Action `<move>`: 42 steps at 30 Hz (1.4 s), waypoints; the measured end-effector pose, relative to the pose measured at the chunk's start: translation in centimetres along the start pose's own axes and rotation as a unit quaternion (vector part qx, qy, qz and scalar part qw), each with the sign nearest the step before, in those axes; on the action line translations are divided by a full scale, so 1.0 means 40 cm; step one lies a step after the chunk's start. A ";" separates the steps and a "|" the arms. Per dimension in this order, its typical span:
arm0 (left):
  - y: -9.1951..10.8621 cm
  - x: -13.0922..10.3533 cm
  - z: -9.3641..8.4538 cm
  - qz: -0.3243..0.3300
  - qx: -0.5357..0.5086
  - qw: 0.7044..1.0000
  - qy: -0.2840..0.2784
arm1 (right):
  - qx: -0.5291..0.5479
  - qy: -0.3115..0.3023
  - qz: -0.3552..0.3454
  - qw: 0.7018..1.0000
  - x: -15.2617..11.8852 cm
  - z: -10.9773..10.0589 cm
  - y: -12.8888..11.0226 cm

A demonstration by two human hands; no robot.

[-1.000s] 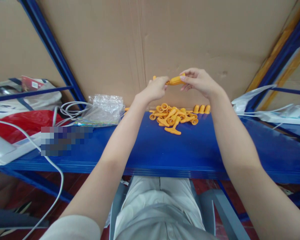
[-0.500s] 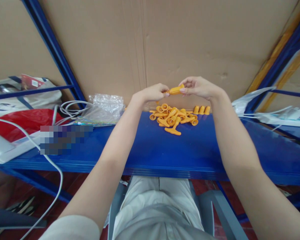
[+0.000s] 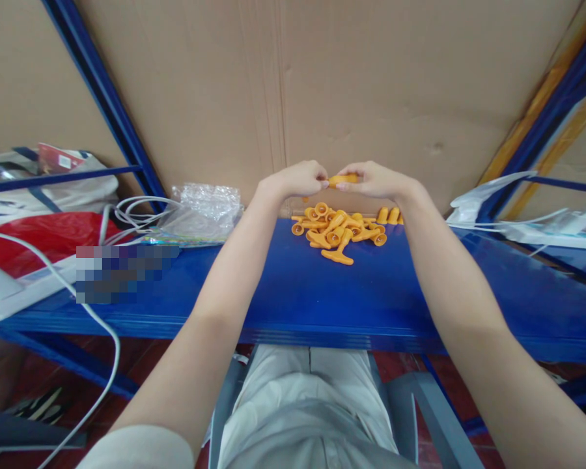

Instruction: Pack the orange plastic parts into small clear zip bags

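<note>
Above the back of the blue table, an orange plastic T-handle piece (image 3: 340,181) is held level between my hands. My left hand (image 3: 300,180) pinches its left end, mostly hidden by the fingers. Closed around its right part is my right hand (image 3: 375,180), thumb along the near side. Below them lies a pile of orange T-handles with cup-shaped ends (image 3: 336,229), several with their hollow openings showing. Small orange caps (image 3: 387,215) stand upright in a row right of the pile, partly covered by my right forearm.
A cardboard wall (image 3: 361,85) closes off the table's back. Clear plastic bags (image 3: 202,212), a white cable (image 3: 100,319) and a red bag (image 3: 43,238) are at left. White plastic wrapping (image 3: 483,198) lies at right by the blue frame (image 3: 510,153).
My right hand has shifted left and lower, and its fingers now cover more of the orange piece. My left hand stays nearly in place.
</note>
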State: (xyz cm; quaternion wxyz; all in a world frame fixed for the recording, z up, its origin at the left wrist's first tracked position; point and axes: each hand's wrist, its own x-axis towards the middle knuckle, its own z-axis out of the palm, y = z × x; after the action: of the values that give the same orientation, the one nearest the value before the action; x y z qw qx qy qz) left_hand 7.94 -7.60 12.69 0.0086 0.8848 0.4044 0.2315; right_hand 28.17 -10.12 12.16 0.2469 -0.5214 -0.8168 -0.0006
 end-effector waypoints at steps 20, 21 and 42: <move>-0.016 -0.010 -0.008 -0.003 -0.140 0.990 -0.027 | -0.055 0.051 -0.096 0.993 0.020 0.036 0.012; -0.015 -0.010 -0.010 -0.002 -0.142 0.989 -0.033 | -0.055 0.043 -0.106 0.992 0.022 0.038 0.014; -0.015 0.002 0.008 0.009 -0.145 0.986 -0.076 | -0.057 0.015 -0.116 0.992 0.025 0.040 0.010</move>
State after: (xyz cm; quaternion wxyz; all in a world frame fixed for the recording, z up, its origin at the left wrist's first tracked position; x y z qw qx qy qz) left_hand 7.68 -7.09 12.32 0.1653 0.8928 0.3569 0.2196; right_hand 27.53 -8.67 11.04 0.2277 -0.4366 -0.8664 -0.0832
